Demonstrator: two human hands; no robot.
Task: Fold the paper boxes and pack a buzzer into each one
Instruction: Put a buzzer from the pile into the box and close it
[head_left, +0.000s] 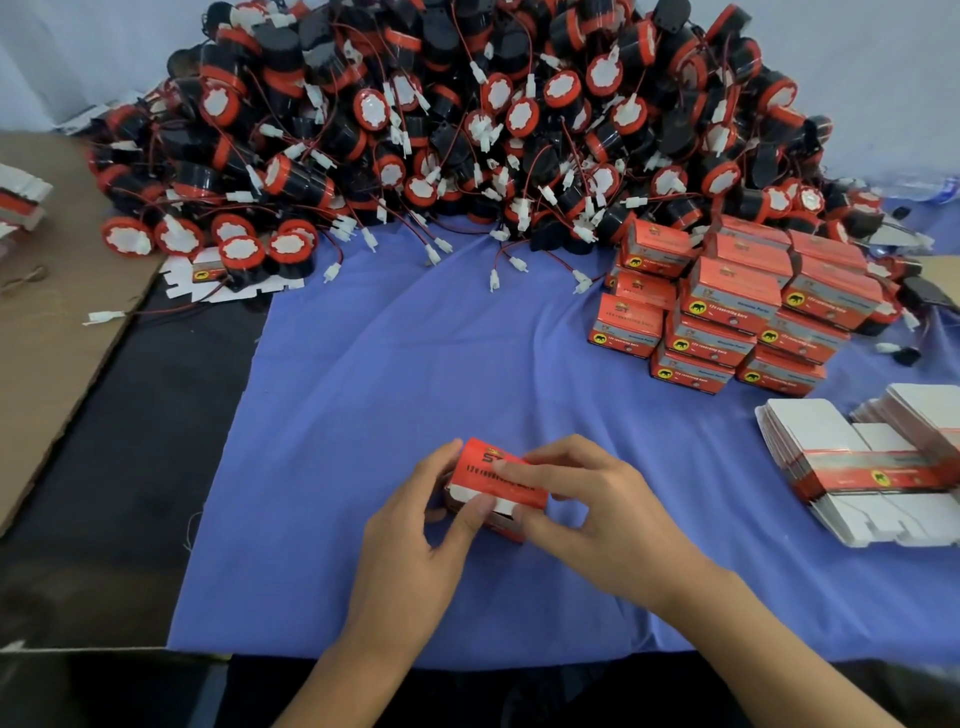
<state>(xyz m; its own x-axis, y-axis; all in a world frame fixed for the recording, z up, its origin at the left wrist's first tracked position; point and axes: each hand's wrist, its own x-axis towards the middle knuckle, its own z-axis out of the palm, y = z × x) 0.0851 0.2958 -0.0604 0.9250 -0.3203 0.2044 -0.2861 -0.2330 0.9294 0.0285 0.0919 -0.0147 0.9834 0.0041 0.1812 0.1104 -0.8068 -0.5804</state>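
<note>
At the near centre of the worktop (130, 493), on the blue cloth (389, 364), both hands close around one red paper box (493, 475). The left hand (415, 530) grips its 9 o'clock end, thumb pressed on the white flap along the near edge. The right hand (587, 509) curls over the 3 o'clock end, with a finger laid across the printed top. The box looks formed and the near flap is partly down. Whether a buzzer is already inside cannot be told, since the fingers cover the opening.

The heap of buzzers (467, 130) fills the far side from 10 to 2 o'clock, red leads and white plugs trailing onto the cloth. Finished boxes (727, 312) stand stacked at 2 o'clock, and flat blanks (857, 467) lie at 3 o'clock. A cardboard sheet (52, 338) sits at 9 o'clock.

The likely step is tucking that flap shut. Thin card held from both ends may buckle if the squeeze is hard, leaving a creased panel or a flap that misses its slot. If a buzzer sits inside, its lead or plug could catch under the flap and hold it proud. Reaching next into the tangled heap may drag several buzzers out by their leads, and the stacked boxes just beside it could be knocked.
</note>
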